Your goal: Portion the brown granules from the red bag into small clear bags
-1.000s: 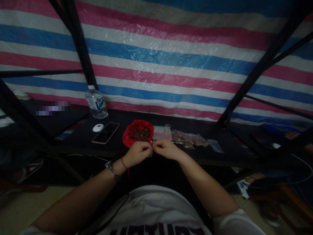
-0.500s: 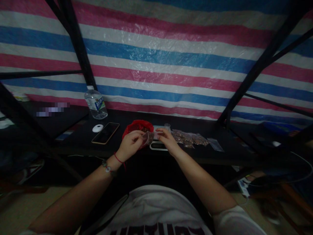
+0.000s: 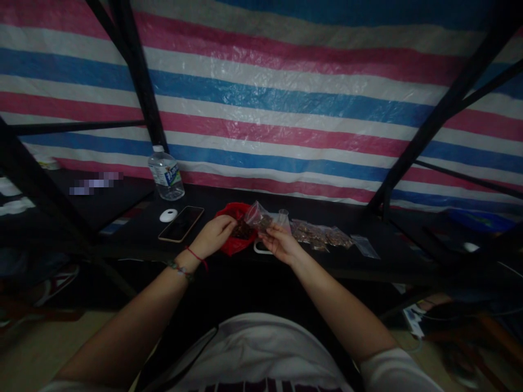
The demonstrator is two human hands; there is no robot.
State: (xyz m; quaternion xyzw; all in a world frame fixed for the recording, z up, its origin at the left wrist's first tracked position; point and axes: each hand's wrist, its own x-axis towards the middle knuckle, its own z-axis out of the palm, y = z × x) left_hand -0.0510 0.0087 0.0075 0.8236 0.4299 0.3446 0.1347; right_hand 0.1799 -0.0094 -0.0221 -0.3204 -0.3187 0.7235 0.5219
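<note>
My right hand (image 3: 283, 244) grips a small clear plastic bag (image 3: 257, 215) with brown pieces inside, its mouth tilted up to the left. Over the left edge of a red plastic bag (image 3: 231, 247), which lies open and holds small brown pieces, is my left hand (image 3: 216, 234). The left fingers are drawn together at those pieces; what they pinch, if anything, I cannot make out. Beneath the right hand a pale kitchen scale (image 3: 259, 248) is mostly hidden. Just behind that hand stands a small clear cup (image 3: 283, 216).
Several filled clear bags (image 3: 321, 235) lie to the right, with a flat clear bag (image 3: 365, 246) beside them. On the left are a phone (image 3: 182, 224), a white round object (image 3: 168, 215) and a plastic bottle (image 3: 167, 175). Dark metal posts (image 3: 143, 81) flank the striped sheet (image 3: 269, 103).
My left hand has let go of the clear bag and moved left to the red bag's contents. My right hand now holds the clear bag alone. The view has shifted slightly.
</note>
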